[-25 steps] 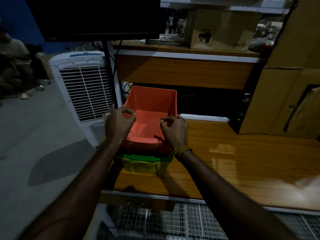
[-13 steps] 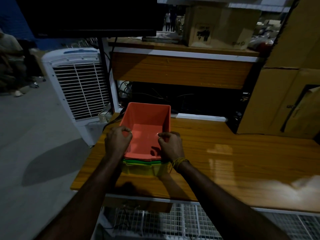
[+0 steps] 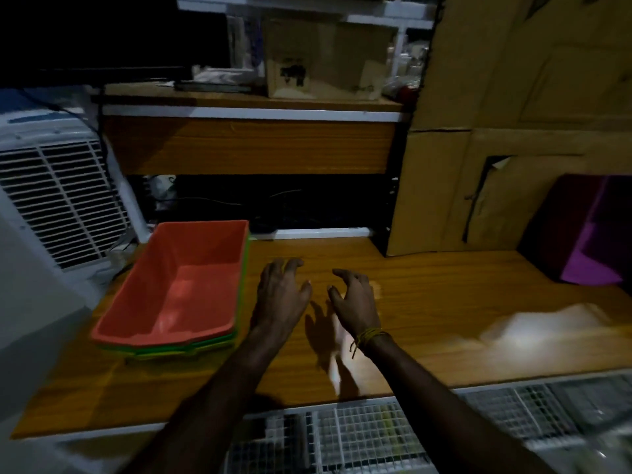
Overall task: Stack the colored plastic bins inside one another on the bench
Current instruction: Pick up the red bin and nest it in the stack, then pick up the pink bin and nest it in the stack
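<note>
Along the left end of the wooden worktop point(image 3: 427, 323), near its front and left edges: nested stack of bins, orange bin point(image 3: 178, 285) uppermost, green bin point(image 3: 245, 268) rims showing beneath it along the right side and front. Orange bin empty inside; number of bins under it not determinable. Right of the stack: broad stretch of bare worktop, running to a purple bin point(image 3: 591, 241) standing at the far right rear, tilted against cardboard boxes point(image 3: 513, 131). Bright glare patch on the worktop surface toward the right front. Rear limit: low shelf unit point(image 3: 253, 145) with a dark recess below it, cardboard stacked to its right. Left limit: white air cooler point(image 3: 51, 200) just beyond the worktop end, close to the stack. Front limit: white-trimmed edge with wire mesh point(image 3: 376, 439) below. Left hand point(image 3: 282, 295) over bare worktop just right of the stack, palm down, fingers loosely spread and curled, holding nothing, not touching the bins. Right hand point(image 3: 354, 299) beside it, likewise slack and part curled, empty, thread band point(image 3: 367, 336) at the wrist. Both hands apart from each other with a narrow gap between the thumbs; contact with the worktop not determinable, shadows lying close beneath.
</note>
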A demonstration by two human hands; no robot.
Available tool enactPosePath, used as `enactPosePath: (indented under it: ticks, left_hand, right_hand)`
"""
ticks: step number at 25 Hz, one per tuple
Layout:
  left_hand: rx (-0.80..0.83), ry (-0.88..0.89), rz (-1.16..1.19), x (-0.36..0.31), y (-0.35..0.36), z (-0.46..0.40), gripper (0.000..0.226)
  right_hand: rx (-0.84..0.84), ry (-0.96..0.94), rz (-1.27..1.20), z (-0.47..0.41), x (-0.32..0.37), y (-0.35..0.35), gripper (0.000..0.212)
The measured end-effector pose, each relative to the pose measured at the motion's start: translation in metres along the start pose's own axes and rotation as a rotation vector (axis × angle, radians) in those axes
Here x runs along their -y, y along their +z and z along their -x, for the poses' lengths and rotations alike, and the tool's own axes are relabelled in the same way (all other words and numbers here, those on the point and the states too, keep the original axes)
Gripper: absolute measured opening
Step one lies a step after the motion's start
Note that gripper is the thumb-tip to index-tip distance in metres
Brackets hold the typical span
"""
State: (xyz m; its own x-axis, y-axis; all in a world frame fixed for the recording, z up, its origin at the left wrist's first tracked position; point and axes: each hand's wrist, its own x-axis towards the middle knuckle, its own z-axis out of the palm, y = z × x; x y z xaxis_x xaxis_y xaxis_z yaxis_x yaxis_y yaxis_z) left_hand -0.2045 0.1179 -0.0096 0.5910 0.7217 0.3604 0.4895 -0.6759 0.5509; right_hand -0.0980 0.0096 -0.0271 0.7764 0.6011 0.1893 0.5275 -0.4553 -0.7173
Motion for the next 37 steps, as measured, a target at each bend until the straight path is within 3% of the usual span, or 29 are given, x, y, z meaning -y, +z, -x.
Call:
enactPosePath:
  ticks: [14,37]
  left_hand:
    - [0.297,0.053,0.027,-0.245,0.192,0.031,0.062]
    - [0.521,0.279,0.11,-0.399,0.351,-0.096,0.064]
  right_hand:
    - [-0.124,0.187,0.179,-0.02,-0.227,-0.218,0.046]
    - [-0.361,0.416,0.194,-0.146,-0.356,-0.328,0.051]
